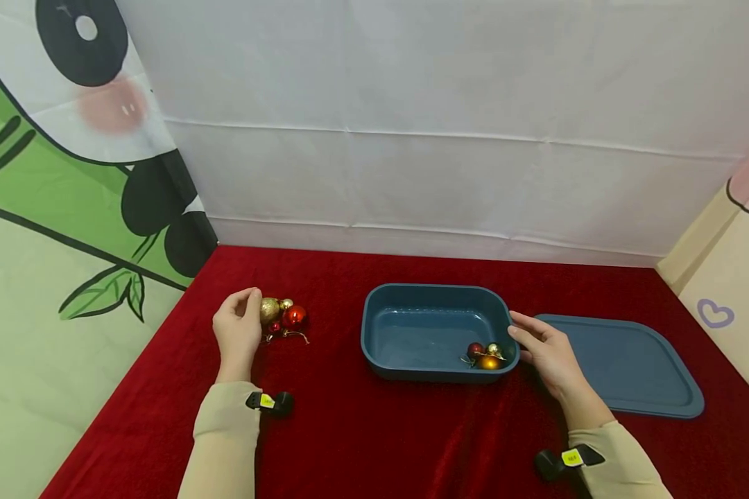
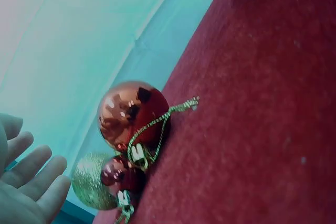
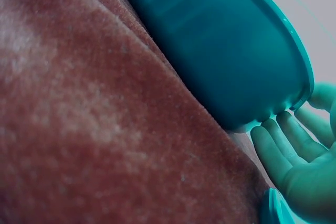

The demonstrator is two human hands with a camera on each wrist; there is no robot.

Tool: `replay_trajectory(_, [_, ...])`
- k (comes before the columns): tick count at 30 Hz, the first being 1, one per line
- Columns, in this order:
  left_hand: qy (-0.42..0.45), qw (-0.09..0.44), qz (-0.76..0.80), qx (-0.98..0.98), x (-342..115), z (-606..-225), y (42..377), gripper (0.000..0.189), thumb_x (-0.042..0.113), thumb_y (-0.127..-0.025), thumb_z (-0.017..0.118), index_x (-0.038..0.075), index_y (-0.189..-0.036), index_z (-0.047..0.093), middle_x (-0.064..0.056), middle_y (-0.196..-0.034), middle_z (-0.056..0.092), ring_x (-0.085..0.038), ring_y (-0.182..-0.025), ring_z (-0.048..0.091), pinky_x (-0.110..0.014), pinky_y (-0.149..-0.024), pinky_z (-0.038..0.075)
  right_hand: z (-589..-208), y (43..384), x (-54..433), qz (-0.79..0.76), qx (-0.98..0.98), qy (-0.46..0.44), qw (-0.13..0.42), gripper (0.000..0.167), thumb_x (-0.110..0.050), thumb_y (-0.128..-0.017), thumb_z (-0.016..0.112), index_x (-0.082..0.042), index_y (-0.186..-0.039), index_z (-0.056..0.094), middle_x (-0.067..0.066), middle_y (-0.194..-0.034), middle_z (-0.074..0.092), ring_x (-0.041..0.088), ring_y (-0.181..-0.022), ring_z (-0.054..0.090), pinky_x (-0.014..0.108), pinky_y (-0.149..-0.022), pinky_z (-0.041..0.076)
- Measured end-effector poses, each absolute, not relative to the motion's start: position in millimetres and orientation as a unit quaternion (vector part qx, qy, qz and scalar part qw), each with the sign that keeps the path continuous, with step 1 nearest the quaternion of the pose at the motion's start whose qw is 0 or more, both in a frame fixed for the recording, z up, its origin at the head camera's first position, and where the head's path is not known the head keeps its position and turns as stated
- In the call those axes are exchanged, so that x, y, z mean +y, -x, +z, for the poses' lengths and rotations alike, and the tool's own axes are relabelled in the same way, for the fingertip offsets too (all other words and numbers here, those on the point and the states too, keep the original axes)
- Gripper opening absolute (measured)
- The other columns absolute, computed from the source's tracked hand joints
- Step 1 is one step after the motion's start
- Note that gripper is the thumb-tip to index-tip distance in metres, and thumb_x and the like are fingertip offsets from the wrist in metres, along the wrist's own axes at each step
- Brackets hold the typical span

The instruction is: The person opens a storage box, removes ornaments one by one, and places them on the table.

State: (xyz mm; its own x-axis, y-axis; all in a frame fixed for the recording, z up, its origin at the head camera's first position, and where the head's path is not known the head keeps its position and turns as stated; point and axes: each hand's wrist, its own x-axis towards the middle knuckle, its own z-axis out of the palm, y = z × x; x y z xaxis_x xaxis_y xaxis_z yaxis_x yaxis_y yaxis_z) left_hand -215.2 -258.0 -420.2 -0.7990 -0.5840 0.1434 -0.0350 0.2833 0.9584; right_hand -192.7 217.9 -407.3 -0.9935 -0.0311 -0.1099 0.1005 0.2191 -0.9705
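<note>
My left hand [image 1: 238, 328] is at the left of the table, its fingers beside a glittery gold Christmas ball [image 1: 269, 310]. The left wrist view shows those fingers [image 2: 44, 174] fairly straight, right next to the gold ball [image 2: 94, 181]. Around it lie a shiny red ball [image 1: 295, 316], a small red ball [image 1: 274, 326] and a small gold ball [image 1: 286, 303]. With my right hand [image 1: 552, 357] I hold the right end of an open blue box [image 1: 412, 375], thumb at the rim, fingers [image 3: 299, 137] against the outer wall. Inside its right corner rest a few small ornaments [image 1: 489, 362].
A flat blue lid [image 1: 636, 367] lies right of the box, partly behind my right hand. Red velvet cloth [image 1: 349, 430] covers the table. A white sheet [image 1: 412, 173] hangs along the back edge, and a printed cloth [image 1: 87, 229] hangs at the left.
</note>
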Motion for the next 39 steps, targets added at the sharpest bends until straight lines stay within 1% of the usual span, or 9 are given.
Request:
replay_trajectory(2, [-0.187, 0.246, -0.580, -0.754, -256, -418, 215, 0.037, 0.036, -0.096, 0.052, 0.006, -0.114, 0.065, -0.009, -0.110, 0.066, -0.003, -0.094, 0.058, -0.014, -0.080, 0.042, -408, 193, 218, -0.623, 0.780, -0.019, 0.052, 0.064, -0.035, -0.092, 0.060, 0.000, -0.142, 0.039, -0.021, -0.108, 0.058, -0.004, -0.094, 0.061, 0.020, -0.077, 0.054])
replay_trajectory(4, [-0.172, 0.244, -0.598, -0.744, -253, -415, 215, 0.037, 0.034, -0.098, 0.049, 0.006, -0.116, 0.064, -0.010, -0.111, 0.066, -0.003, -0.094, 0.061, -0.014, -0.080, 0.044, -409, 193, 219, -0.623, 0.781, -0.019, 0.051, 0.064, -0.035, -0.092, 0.060, 0.000, -0.142, 0.040, -0.020, -0.108, 0.058, -0.004, -0.094, 0.061, 0.020, -0.077, 0.054])
replay_trajectory(10, [-0.129, 0.212, -0.632, -0.734, -241, -405, 214, 0.041, 0.036, -0.101, 0.041, 0.006, -0.121, 0.059, -0.015, -0.118, 0.065, -0.005, -0.095, 0.065, -0.017, -0.082, 0.051, -411, 195, 220, -0.623, 0.780, -0.018, 0.049, 0.065, -0.036, -0.092, 0.061, 0.000, -0.141, 0.040, -0.021, -0.108, 0.058, -0.004, -0.094, 0.061, 0.020, -0.077, 0.054])
replay_trajectory(13, [-0.105, 0.201, -0.645, -0.730, -233, -400, 215, 0.040, 0.034, -0.102, 0.039, 0.005, -0.121, 0.058, -0.019, -0.118, 0.064, -0.008, -0.094, 0.066, -0.020, -0.082, 0.053, -414, 198, 223, -0.627, 0.778, -0.016, 0.048, 0.065, -0.035, -0.092, 0.061, 0.001, -0.142, 0.040, -0.021, -0.108, 0.058, -0.004, -0.094, 0.061, 0.020, -0.077, 0.054])
replay_trajectory(16, [-0.092, 0.189, -0.656, -0.724, -225, -395, 216, 0.038, 0.032, -0.102, 0.039, 0.005, -0.122, 0.057, -0.019, -0.118, 0.064, -0.010, -0.094, 0.067, -0.021, -0.082, 0.053, -415, 200, 225, -0.631, 0.774, -0.015, 0.049, 0.065, -0.035, -0.092, 0.061, 0.001, -0.142, 0.040, -0.021, -0.108, 0.058, -0.003, -0.093, 0.061, 0.021, -0.076, 0.054])
replay_trajectory(19, [-0.081, 0.175, -0.660, -0.726, -217, -393, 217, 0.038, 0.031, -0.102, 0.039, 0.005, -0.123, 0.057, -0.019, -0.119, 0.064, -0.009, -0.094, 0.067, -0.023, -0.083, 0.053, -416, 202, 226, -0.632, 0.773, -0.014, 0.050, 0.065, -0.035, -0.092, 0.061, 0.000, -0.142, 0.040, -0.020, -0.109, 0.058, -0.004, -0.094, 0.061, 0.020, -0.077, 0.054])
replay_trajectory(24, [-0.051, 0.163, -0.665, -0.727, -202, -392, 216, 0.036, 0.029, -0.102, 0.041, 0.003, -0.121, 0.057, -0.023, -0.116, 0.064, -0.007, -0.091, 0.067, -0.024, -0.082, 0.054, -416, 206, 227, -0.628, 0.776, -0.009, 0.055, 0.062, -0.034, -0.093, 0.060, -0.002, -0.142, 0.040, -0.017, -0.112, 0.057, -0.004, -0.094, 0.060, 0.020, -0.077, 0.054])
replay_trajectory(32, [-0.010, 0.126, -0.671, -0.731, -185, -390, 214, 0.035, 0.028, -0.101, 0.042, 0.003, -0.123, 0.056, -0.022, -0.117, 0.064, -0.011, -0.094, 0.066, -0.025, -0.083, 0.053, -416, 207, 225, -0.631, 0.773, -0.017, 0.059, 0.061, -0.033, -0.092, 0.060, -0.002, -0.142, 0.041, -0.009, -0.117, 0.059, -0.003, -0.093, 0.061, 0.021, -0.077, 0.054])
replay_trajectory(39, [0.018, 0.105, -0.661, -0.743, -165, -389, 215, 0.029, 0.019, -0.099, 0.050, 0.004, -0.122, 0.057, -0.020, -0.116, 0.065, -0.014, -0.095, 0.067, -0.029, -0.085, 0.054, -415, 207, 226, -0.628, 0.776, -0.020, 0.057, 0.060, -0.033, -0.092, 0.060, -0.003, -0.141, 0.042, 0.001, -0.124, 0.057, -0.003, -0.094, 0.061, 0.021, -0.078, 0.054])
